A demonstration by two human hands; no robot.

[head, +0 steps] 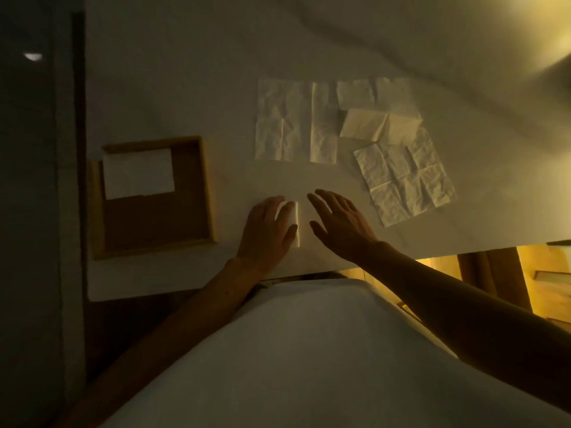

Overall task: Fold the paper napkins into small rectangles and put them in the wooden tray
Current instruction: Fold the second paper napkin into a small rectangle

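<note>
My left hand lies flat on a small folded napkin, pressing it to the white tablecloth; only the napkin's right edge shows. My right hand hovers just right of it with straight, spread fingers and holds nothing. The square wooden tray sits to the left with one folded white napkin in its far left corner. Several unfolded, creased napkins lie beyond my hands: a large one, a yellowish half-folded one and a square one.
The table's near edge runs just below my wrists, with a lit wooden floor and furniture to the lower right. A dark wall or panel borders the left side. The light is dim.
</note>
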